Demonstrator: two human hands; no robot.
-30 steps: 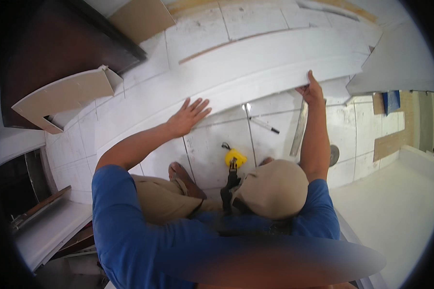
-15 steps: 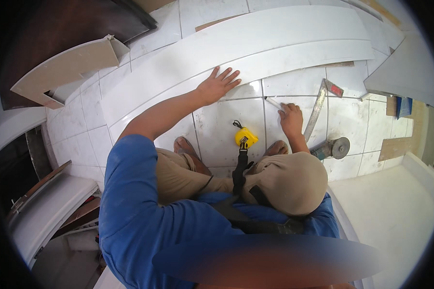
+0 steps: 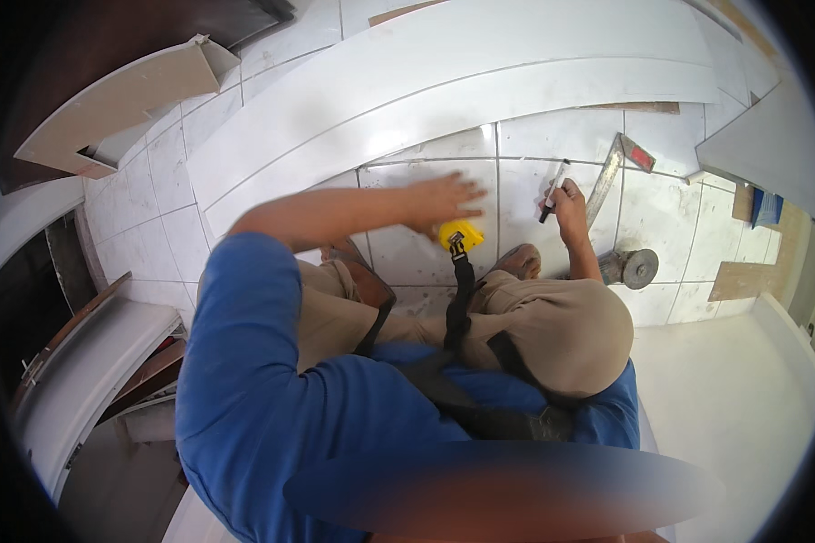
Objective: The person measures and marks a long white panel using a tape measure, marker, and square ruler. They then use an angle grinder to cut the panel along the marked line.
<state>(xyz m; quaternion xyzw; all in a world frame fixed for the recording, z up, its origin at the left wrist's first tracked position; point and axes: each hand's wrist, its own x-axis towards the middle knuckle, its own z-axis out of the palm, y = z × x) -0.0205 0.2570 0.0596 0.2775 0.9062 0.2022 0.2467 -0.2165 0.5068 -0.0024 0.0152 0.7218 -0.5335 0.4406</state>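
the right hand [image 3: 569, 204] grips a marker [image 3: 555, 188]. the left hand [image 3: 438, 201] spreads by the tape [image 3: 463, 236]. a board [image 3: 444, 81] lies beyond.

Free tile [image 3: 516, 206] between tape measure [image 3: 469, 237] and marker [image 3: 560, 178]

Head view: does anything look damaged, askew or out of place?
Mildly: the tan panel at upper left has a dark gap near its lower corner, perhaps a cutout; an apparent angle grinder lies loose on the tiled floor close to the right knee.

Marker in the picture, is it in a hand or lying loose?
In a hand: the right hand grips the marker, both ends showing past the fingers.
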